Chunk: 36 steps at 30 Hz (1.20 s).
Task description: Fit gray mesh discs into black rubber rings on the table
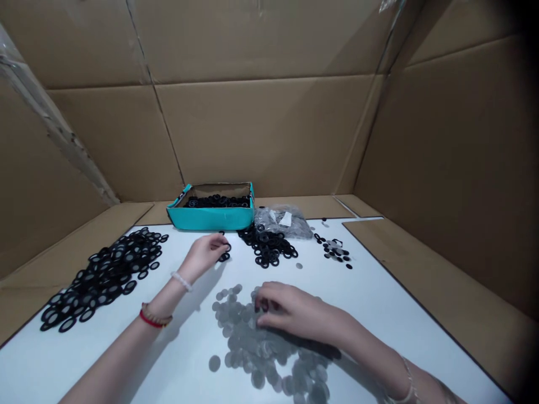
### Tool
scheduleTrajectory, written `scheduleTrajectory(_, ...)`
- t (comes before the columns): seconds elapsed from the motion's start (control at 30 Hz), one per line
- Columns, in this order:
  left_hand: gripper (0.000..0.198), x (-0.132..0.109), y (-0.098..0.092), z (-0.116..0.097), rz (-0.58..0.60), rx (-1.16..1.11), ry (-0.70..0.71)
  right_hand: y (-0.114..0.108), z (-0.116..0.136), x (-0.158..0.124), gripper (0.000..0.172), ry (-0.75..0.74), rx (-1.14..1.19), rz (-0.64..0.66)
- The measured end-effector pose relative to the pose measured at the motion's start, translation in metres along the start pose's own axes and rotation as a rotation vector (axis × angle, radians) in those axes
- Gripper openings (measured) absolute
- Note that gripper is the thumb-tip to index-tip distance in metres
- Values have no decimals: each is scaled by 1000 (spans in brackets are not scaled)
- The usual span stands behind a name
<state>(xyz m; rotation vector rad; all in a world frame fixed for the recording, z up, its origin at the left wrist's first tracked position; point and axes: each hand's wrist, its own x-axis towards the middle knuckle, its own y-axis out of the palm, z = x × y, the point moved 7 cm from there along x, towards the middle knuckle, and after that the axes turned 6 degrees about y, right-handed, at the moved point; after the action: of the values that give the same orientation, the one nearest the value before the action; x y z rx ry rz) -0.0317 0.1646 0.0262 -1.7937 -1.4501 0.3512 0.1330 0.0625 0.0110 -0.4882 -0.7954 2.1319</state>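
My left hand is closed in a pinch on a black ring, above the white tabletop. Just below its fingertips lie a few more black rings. My right hand hovers over or touches a spread of thin grey translucent discs, with its fingers curled towards the thumb. Whatever is between those fingertips is too small to make out. Left of my left arm, a long heap of black rings with pale discs in their centres covers the table. Loose black rings form a pile beyond my right hand.
At the back stands a teal box with black rings inside. Beside it lies a clear plastic bag of grey pieces. Several small black pieces are scattered on the right. Cardboard walls enclose the white table.
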Motion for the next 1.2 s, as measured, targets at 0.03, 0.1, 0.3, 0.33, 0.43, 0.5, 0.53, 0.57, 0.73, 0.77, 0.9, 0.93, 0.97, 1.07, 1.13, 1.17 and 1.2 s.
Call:
scheduleTrajectory(0.03,14,5,-7,9,-23,69,3,3,3,-2,19,-8,-45,22)
scheduleTrajectory(0.1,11,10,-15,21,-74,197,29,7,7,-5,22,-22,-94,47)
scheduleTrajectory(0.3,24,21,11,3,-97,412,238,16,5,-5,16,-41,-61,62)
scheduleTrajectory(0.33,24,24,20,-3,-74,427,281,17,4,-5,16,-40,-40,68)
scheduleTrajectory(0.43,28,39,46,-19,-25,471,383,17,3,-5,15,-29,24,87)
scheduleTrajectory(0.5,31,52,60,-27,-4,504,434,15,4,-5,14,-22,39,82)
scheduleTrajectory(0.53,34,59,66,-31,8,520,458,14,5,-5,12,-22,37,76)
scheduleTrajectory(0.57,38,66,72,-34,23,536,483,13,5,-4,10,-24,32,71)
scheduleTrajectory(0.73,58,87,92,-47,136,606,619,11,7,-4,4,-53,19,57)
scheduleTrajectory(0.77,61,88,94,-51,154,617,643,11,8,-4,4,-60,17,55)
scheduleTrajectory(0.9,59,80,93,-67,135,670,704,13,9,-5,6,-80,14,75)
scheduleTrajectory(0.93,56,77,91,-71,107,697,712,14,9,-5,6,-86,15,80)
scheduleTrajectory(0.97,54,75,89,-75,78,727,718,14,9,-5,6,-89,15,84)
scheduleTrajectory(1.07,53,70,85,-83,24,792,718,15,8,-5,7,-93,13,82)
scheduleTrajectory(1.13,54,69,85,-84,15,808,714,15,7,-5,7,-92,5,83)
scheduleTrajectory(1.17,54,68,85,-85,11,814,713,15,7,-5,7,-91,2,84)
scheduleTrajectory(1.2,54,68,85,-85,7,818,714,15,7,-5,7,-92,-2,86)
